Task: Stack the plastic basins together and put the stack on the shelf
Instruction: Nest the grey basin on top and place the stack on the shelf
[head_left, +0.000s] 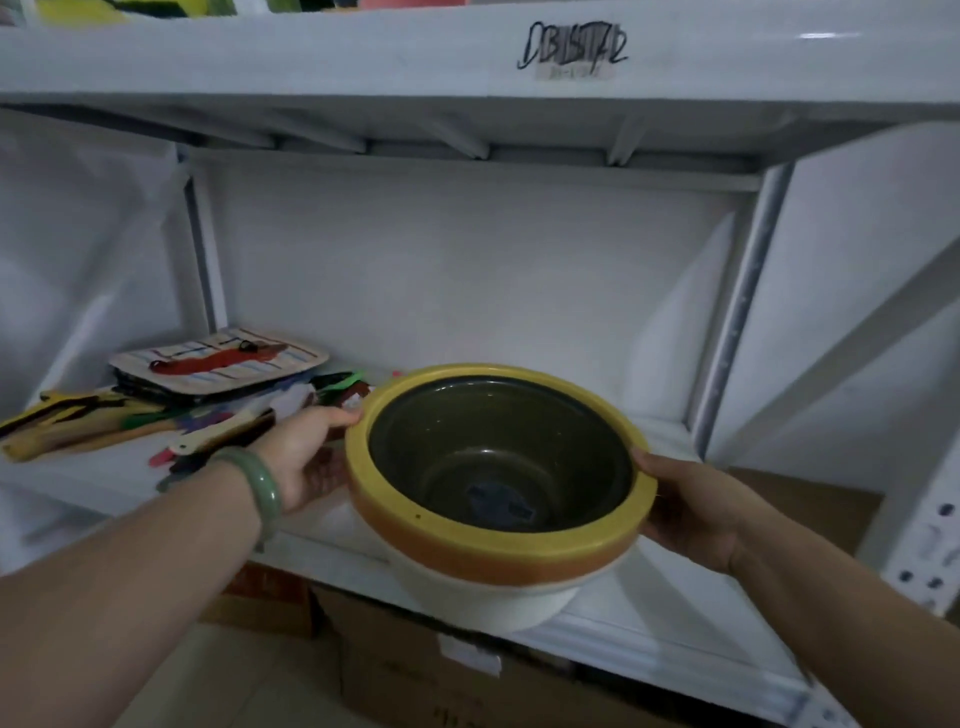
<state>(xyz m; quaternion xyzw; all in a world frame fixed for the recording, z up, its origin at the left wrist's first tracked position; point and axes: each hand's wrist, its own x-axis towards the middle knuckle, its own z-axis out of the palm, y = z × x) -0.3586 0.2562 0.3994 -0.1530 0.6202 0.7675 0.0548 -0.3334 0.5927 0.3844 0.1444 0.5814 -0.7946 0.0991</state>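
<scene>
A storeroom

White metal shelf with a handwritten label, cardboard boxes beneath, craft scraps left of the fingers.

One head-worn wide-angle camera looks forward and slightly down, close into the white shelf bay at about chest height, both forearms reaching in from the bottom corners.

Nested stack of basins, gripped by left hand, right hand, before white shelf
</scene>
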